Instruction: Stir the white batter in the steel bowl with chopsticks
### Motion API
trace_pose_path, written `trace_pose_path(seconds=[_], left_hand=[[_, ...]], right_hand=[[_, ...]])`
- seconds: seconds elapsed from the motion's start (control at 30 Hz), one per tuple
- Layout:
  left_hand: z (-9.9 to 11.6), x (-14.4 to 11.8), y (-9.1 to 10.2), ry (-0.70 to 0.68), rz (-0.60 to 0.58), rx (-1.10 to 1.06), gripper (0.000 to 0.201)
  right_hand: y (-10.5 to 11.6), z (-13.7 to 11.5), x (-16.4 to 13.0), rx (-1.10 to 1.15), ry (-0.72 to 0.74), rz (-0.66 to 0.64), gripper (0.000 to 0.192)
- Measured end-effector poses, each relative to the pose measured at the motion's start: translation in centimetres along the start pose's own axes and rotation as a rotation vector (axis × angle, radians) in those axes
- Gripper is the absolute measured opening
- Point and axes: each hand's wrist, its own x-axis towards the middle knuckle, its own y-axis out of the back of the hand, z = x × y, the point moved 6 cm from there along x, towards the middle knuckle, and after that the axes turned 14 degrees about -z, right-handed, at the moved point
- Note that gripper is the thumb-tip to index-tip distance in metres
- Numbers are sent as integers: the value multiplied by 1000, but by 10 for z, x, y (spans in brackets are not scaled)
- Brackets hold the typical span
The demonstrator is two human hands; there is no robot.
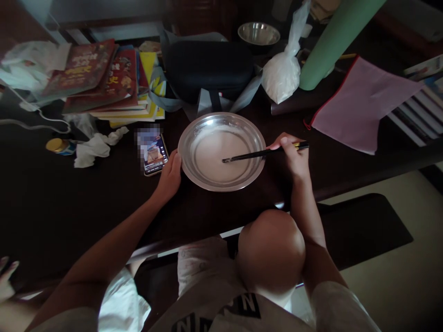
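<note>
We view the dark table from one head-worn camera, looking steeply forward and down toward twelve o'clock, at arm's reach.

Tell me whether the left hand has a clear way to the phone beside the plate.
Probably yes. The left hand rests on the rim of the metal plate, and the phone lies just next to it on the dark table, with nothing between them.

The dark table lay bare near the person. A phone, books, black case and flour bag crowded behind the metal plate.
</note>
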Motion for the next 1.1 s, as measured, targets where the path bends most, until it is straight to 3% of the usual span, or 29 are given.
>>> trace_pose_path(seconds=[0.1, 0.3, 0.43, 0.6, 0.77, 0.93, 1.1], left_hand=[[0, 0, 0, 9, 0, 2, 78], [0, 0, 1, 2, -8, 21, 79], [-2, 0, 2, 8, 7, 32, 73], [-3, -1, 2, -4, 27, 23, 64], [-4, -1, 2, 6, 27, 8, 61], [-7, 0, 3, -19, 29, -20, 60], [-6, 0, 3, -15, 23, -1, 61]], right_hand=[[-6, -1, 1, -17, 3, -87, 46], [0, -1, 0, 1, 1, 16, 48], [-6, -3, 2, -14, 18, -80, 44], [0, -1, 0, -2, 3, 23, 48], [-7, -3, 2, -20, 23, -94, 44], [2, 1, 0, -9, 8, 13, 45], [-5, -2, 1, -20, 24, -80, 42]])
